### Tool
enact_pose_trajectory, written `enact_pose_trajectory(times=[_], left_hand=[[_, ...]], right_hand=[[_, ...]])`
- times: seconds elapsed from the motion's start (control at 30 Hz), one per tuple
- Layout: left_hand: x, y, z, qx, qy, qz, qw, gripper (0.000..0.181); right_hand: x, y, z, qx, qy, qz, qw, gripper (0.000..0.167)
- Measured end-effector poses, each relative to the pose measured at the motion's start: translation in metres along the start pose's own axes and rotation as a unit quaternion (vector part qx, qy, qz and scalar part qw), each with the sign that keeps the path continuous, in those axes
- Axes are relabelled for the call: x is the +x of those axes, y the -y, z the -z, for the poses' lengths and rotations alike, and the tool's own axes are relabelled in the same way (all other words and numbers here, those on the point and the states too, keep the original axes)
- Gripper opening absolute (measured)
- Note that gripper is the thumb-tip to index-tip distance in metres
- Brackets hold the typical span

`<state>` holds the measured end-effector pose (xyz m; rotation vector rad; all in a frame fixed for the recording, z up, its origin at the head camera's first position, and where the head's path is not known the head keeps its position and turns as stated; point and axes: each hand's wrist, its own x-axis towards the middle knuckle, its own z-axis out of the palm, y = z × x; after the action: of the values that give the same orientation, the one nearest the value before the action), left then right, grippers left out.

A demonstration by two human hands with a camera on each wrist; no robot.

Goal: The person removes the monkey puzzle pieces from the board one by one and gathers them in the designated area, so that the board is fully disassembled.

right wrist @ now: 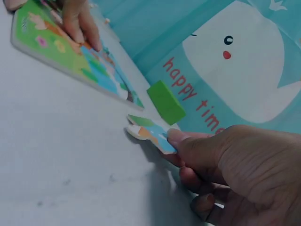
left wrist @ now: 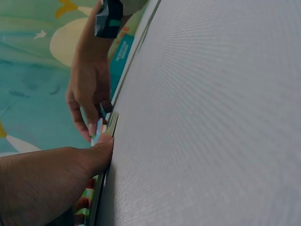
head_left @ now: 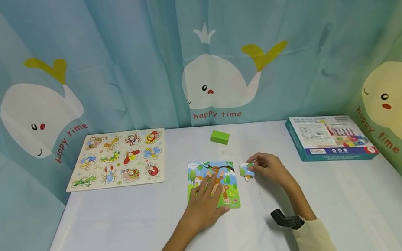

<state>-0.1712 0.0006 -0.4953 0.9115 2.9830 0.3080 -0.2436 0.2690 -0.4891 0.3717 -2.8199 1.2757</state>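
Note:
A monkey jigsaw puzzle board point(head_left: 233, 200) lies flat on the table. My left hand point(head_left: 203, 207) rests on it, its fingers spread over the picture; in the left wrist view, the thumb of that left hand point(left wrist: 51, 176) lies at the board's edge. Just right of the board, my right hand point(head_left: 272, 170) pinches a loose puzzle piece point(head_left: 247, 171) between thumb and fingers. Seen from the right wrist, the puzzle piece point(right wrist: 153, 134) shows blue, green and orange parts and sits apart from the board point(right wrist: 51, 52). Some of the monkey picture is hidden beneath my left hand.
Behind the puzzle is a green block point(head_left: 220, 137). At the back left lies a wooden insect peg board point(head_left: 116, 161); a teal-edged box point(head_left: 332, 137) lies at the right. A blue whale-print curtain point(head_left: 136, 65) borders the table's back.

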Motion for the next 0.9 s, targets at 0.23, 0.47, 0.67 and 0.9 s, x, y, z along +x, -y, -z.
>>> enact_pose_trajectory(times=[0.23, 0.47, 0.67, 0.9], left_hand=[[-0.001, -0.001, 0.0, -0.004, -0.002, -0.001, 1.0, 0.061], [-0.001, 0.0, -0.001, -0.011, -0.002, 0.001, 0.9999, 0.062], [-0.001, 0.002, -0.002, -0.02, 0.002, 0.001, 0.9998, 0.063], [-0.002, 0.008, -0.002, -0.028, 0.003, -0.014, 0.9995, 0.063]], right_hand=[[-0.002, -0.009, -0.003, -0.021, -0.019, 0.0, 0.9996, 0.016], [-0.003, -0.013, -0.006, -0.047, -0.043, -0.002, 0.998, 0.017], [-0.003, -0.012, -0.006, -0.059, -0.055, 0.002, 0.9967, 0.019], [-0.007, -0.009, -0.004, -0.066, 0.017, 0.009, 0.9976, 0.052]])
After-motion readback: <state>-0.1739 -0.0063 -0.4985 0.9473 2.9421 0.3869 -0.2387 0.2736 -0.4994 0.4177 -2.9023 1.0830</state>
